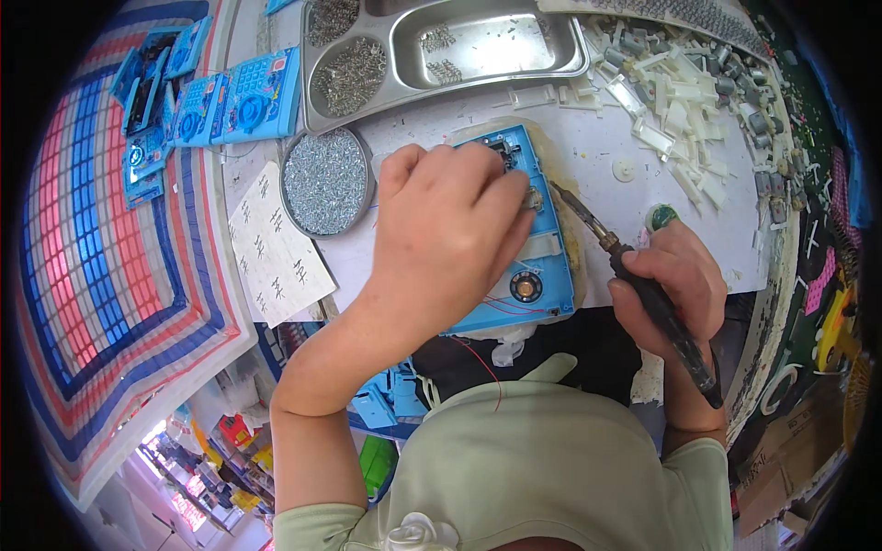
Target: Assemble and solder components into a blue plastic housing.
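Observation:
A blue plastic toy casing (548,241) lies on the table before me, with a small round speaker (527,286), thin red wires and dark parts inside. My left hand (450,216) reaches over its left side, fingers curled down into it and closed; what they pinch is hidden beneath them. My right hand (680,289), at the casing's right, is closed around the black handle of a soldering iron (657,303). Its thin metal tip points up and left, close to the casing's right edge. Something green (661,217) is at this hand's index fingertip.
A round dish of small screws (324,184) stands left, beside handwritten paper (280,248). Behind is a metal tray (395,96) with springs. White plastic parts and grey cylinders (675,119) are heaped at back right. Blue toy casings (248,96) lie at back left.

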Demonstrator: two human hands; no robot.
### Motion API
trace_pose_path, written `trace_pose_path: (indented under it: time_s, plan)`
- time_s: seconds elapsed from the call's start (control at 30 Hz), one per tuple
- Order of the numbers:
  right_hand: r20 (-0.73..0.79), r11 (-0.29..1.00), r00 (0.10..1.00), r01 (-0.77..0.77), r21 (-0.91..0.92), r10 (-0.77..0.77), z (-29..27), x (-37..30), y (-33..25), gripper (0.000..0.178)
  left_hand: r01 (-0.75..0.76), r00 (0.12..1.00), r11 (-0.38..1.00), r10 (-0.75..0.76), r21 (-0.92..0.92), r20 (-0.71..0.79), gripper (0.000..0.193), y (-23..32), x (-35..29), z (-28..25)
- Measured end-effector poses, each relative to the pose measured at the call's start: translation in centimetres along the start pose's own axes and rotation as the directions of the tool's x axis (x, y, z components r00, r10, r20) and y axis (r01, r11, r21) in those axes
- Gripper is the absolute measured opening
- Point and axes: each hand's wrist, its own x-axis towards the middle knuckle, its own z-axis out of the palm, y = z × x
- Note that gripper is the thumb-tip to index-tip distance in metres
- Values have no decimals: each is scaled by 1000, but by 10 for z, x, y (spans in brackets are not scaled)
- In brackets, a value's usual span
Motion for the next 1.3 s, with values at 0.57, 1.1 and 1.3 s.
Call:
trace_pose_path:
  time_s: [0.57,1.1,1.3]
  plan:
    - [-13,989,997,-73,129,75,9,9,-13,28,41,950,982,-96,-185,-297,17,-21,-57,1]
    - [139,792,861,-505,344,489,68,79,-44,55,292,811,413,-585,-862,-5,10,-16,-48,23]
    - [42,818,907,-398,415,419,88,69,-15,55,233,853,539,-513,-810,-96,10,-20,-49,27]
